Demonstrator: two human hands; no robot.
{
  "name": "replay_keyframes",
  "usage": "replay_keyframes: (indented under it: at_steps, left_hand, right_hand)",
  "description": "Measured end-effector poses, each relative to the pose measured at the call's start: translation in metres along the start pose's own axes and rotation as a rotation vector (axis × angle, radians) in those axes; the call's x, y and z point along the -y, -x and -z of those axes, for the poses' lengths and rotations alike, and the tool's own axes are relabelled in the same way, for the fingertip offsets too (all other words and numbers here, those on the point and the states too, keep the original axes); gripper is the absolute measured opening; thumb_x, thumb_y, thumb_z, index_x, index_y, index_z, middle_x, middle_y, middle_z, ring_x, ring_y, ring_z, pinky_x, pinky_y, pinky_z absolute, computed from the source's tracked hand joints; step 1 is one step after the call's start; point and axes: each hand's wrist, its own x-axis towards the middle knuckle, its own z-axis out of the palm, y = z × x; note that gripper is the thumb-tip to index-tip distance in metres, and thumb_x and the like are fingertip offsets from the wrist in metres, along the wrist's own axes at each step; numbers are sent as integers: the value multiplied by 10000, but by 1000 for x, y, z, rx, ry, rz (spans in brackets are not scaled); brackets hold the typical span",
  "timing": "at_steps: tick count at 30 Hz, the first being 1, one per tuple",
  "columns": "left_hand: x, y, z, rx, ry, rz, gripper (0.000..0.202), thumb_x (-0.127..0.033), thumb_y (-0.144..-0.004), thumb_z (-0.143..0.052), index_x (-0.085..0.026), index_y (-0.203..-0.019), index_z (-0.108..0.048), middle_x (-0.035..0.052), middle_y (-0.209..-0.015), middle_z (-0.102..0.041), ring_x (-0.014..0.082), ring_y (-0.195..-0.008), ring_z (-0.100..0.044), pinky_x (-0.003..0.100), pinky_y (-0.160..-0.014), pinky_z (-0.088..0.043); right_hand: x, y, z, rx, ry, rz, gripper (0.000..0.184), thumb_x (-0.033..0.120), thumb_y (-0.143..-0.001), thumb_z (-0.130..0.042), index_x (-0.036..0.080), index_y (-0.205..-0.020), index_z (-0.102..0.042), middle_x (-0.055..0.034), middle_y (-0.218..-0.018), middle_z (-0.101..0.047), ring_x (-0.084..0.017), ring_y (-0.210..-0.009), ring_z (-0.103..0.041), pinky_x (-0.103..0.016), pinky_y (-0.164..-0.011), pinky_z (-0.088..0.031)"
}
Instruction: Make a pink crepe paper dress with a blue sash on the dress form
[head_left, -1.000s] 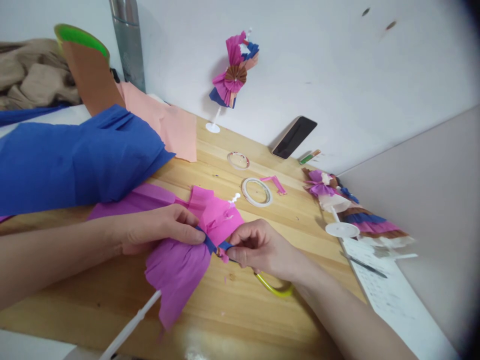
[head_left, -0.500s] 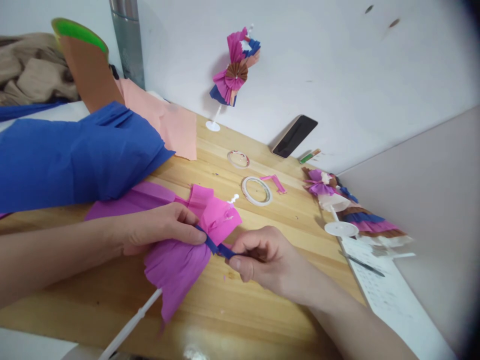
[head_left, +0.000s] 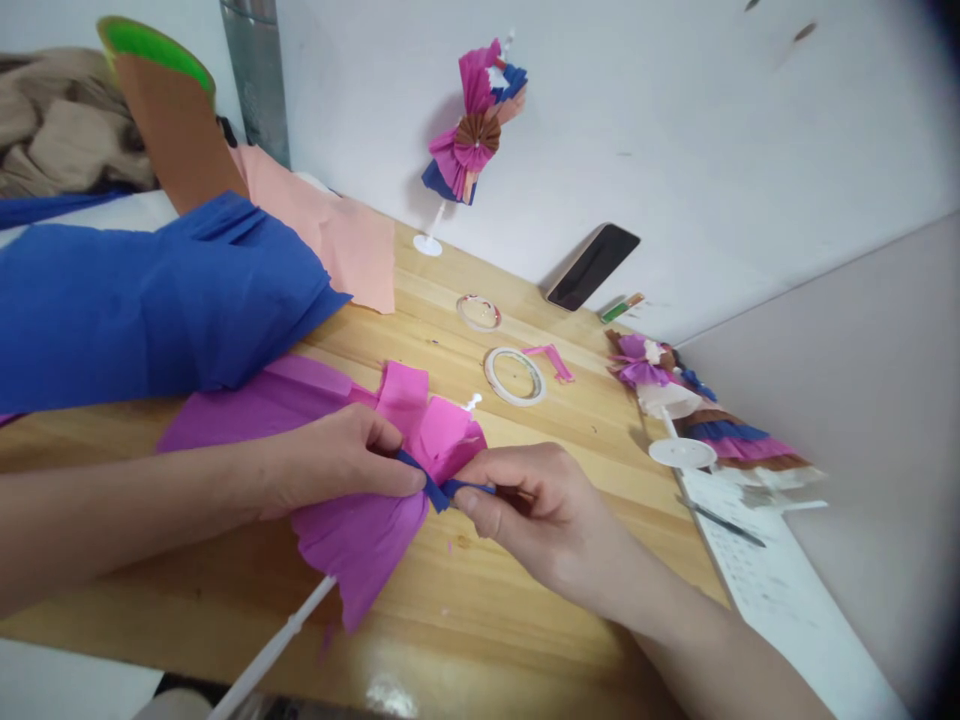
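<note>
A pink and purple crepe paper dress [head_left: 360,530] on a white stick stand [head_left: 270,650] lies on the wooden table [head_left: 465,620]. My left hand [head_left: 337,462] is closed on the dress at its waist, where a thin blue paper strip [head_left: 431,488] wraps round. My right hand [head_left: 525,505] pinches the free end of that blue strip just right of the dress. The strip runs between the two hands.
A large blue crepe sheet [head_left: 150,300] and a peach sheet [head_left: 337,240] lie at the left. Two tape rolls [head_left: 514,375], a phone [head_left: 592,265] leaning on the wall, a finished paper-dress figure on a stand [head_left: 472,130], another lying at the right [head_left: 697,420], and a paper sheet with a pen [head_left: 731,525].
My right hand has shifted slightly up and toward the dress, keeping the blue strip pinched. The yellow-handled object seen under it one second ago is hidden now. The left hand holds still.
</note>
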Motion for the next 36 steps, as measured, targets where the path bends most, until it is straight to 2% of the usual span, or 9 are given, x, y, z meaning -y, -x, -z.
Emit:
replay_keyframes:
  at_steps: [8, 13, 17, 22, 25, 32, 36]
  left_hand:
    - [6, -5, -8, -92, -167, -44, 283, -415, -643, -627, -164, -578, -515, -54, -545, -319, 89, -526, -295, 248, -493, -190]
    - [9, -5, -12, -137, -253, -104, 329, -416, -657, -590, -188, -522, -395, -52, -550, -252, 88, -532, -243, 258, -495, -164]
    - [10, -5, -14, -155, -285, -127, 327, -396, -650, -583, -196, -518, -360, -51, -551, -240, 91, -533, -239, 255, -491, -165]
    - [10, -5, -15, -196, -307, -105, 319, -390, -631, -571, -199, -511, -347, -52, -545, -235, 94, -534, -249, 255, -488, -164]
    - [7, -4, -17, -204, -308, -93, 308, -380, -623, -564, -198, -509, -343, -53, -548, -235, 93, -537, -250, 254, -490, -169]
    - [2, 0, -20, -219, -277, -78, 312, -354, -603, -578, -203, -499, -326, -59, -524, -215, 88, -523, -240, 252, -480, -135]
    - [3, -1, -18, -202, -274, -103, 294, -358, -599, -579, -198, -498, -354, -55, -530, -246, 92, -531, -267, 250, -486, -161]
  right_hand:
    - [3, -4, -6, -101, 77, 2, 194, 209, -830, -561, 153, -663, -642, 14, -571, -535, -76, -491, -376, -217, -457, -284]
    - [5, -8, -11, -103, 102, -8, 282, 216, -818, -529, 164, -542, -531, 49, -484, -368, -63, -450, -281, -220, -419, -212]
    - [4, -7, -16, -139, 200, 94, 322, 155, -813, -501, 173, -499, -432, 59, -481, -312, -52, -444, -272, -217, -426, -206]
    - [4, -1, -20, -216, 323, 218, 242, 102, -825, -489, 156, -595, -541, 42, -519, -414, -64, -471, -335, -215, -446, -249]
    - [3, -1, -21, -227, 311, 206, 232, 105, -836, -496, 144, -628, -591, 39, -518, -434, -66, -470, -340, -220, -453, -263]
    - [-1, -3, -23, -214, 280, 186, 240, 110, -836, -487, 145, -616, -577, 45, -508, -423, -61, -459, -332, -216, -448, -266]
    - [-3, -1, -25, -195, 263, 193, 155, 90, -805, -494, 153, -697, -585, 48, -538, -446, -61, -463, -364, -203, -456, -297]
